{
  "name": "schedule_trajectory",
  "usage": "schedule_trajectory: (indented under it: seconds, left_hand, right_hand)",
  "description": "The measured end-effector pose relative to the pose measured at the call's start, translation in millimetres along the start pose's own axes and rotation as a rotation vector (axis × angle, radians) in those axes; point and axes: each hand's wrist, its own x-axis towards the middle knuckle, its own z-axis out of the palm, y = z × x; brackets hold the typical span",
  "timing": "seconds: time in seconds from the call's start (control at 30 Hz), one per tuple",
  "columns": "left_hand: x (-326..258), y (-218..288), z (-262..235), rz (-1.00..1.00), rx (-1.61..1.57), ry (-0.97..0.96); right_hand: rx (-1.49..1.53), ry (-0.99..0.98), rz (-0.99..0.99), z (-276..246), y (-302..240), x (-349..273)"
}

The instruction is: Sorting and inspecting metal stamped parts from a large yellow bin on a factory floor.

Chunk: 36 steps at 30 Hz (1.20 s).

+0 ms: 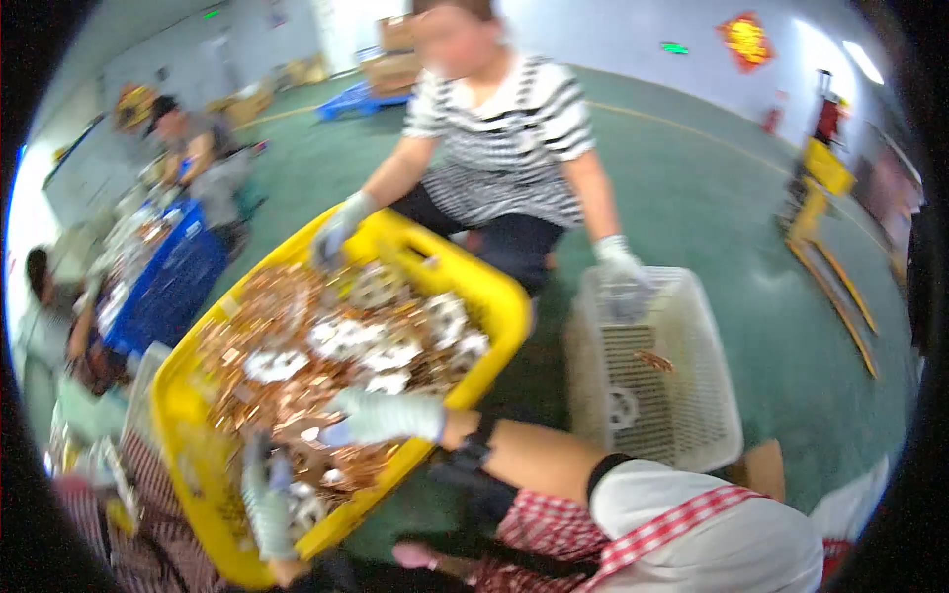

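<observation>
A yellow plastic crate (pixel 494 287) is tilted in front of me, heaped with thin copper-coloured metal pieces (pixel 267 306) and silvery flat pieces with cut-outs (pixel 351 341). My right hand (pixel 381 417), in a pale glove, reaches across the near side into the heap. Its fingertips are at the copper-coloured pieces and blurred, so any hold is unclear. At the crate's near left corner is my left hand (pixel 267 499), also gloved, its fingers and thumb apart above the pieces. Opposite me, a co-worker's gloved hand (pixel 341 232) is at the crate's far rim.
The co-worker's other gloved hand (pixel 621 272) is at a white slotted basket (pixel 727 395) holding a few pieces. Farther left, two people sit by a blue bin (pixel 183 277) of material. A yellow pallet jack (pixel 825 237) stands at right; a blue pallet (pixel 356 102) holds cartons behind.
</observation>
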Motion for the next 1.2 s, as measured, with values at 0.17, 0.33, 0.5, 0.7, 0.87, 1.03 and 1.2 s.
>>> schedule_trajectory:
  seconds: [0.17, 0.33, 0.5, 0.7, 0.87, 1.03, 1.2]
  left_hand:
    - [0.2, 38.2, 33.6, -0.053, -0.627, 0.108]
    - [-8.2, 21.7, 40.0, -0.208, -1.128, 0.281]
    - [-11.0, 34.6, 66.7, -0.288, -0.95, -0.064]
    - [-0.8, 25.2, 45.5, 0.033, -0.417, 0.564]
    - [8.7, 13.2, 34.6, -0.085, -0.356, 0.444]
    - [5.4, 17.2, 37.7, -0.326, -0.708, 0.334]
    - [7.7, 14.0, 33.1, -0.097, -0.296, 0.369]
  right_hand:
    - [0.715, 0.127, -0.034, -17.5, -13.9, -26.4]
    - [0.567, 0.006, -0.209, 12.5, -9.8, -13.4]
    - [0.702, 0.403, -0.069, 52.2, 0.9, -4.2]
    - [0.477, 0.428, -0.036, 27.4, 3.2, -7.6]
    - [0.197, 0.357, -0.077, 45.0, -12.3, -11.5]
    - [-0.011, 0.404, -0.112, 38.9, -18.3, -12.3]
    - [-0.246, 0.517, -0.159, 36.3, -18.1, -13.0]
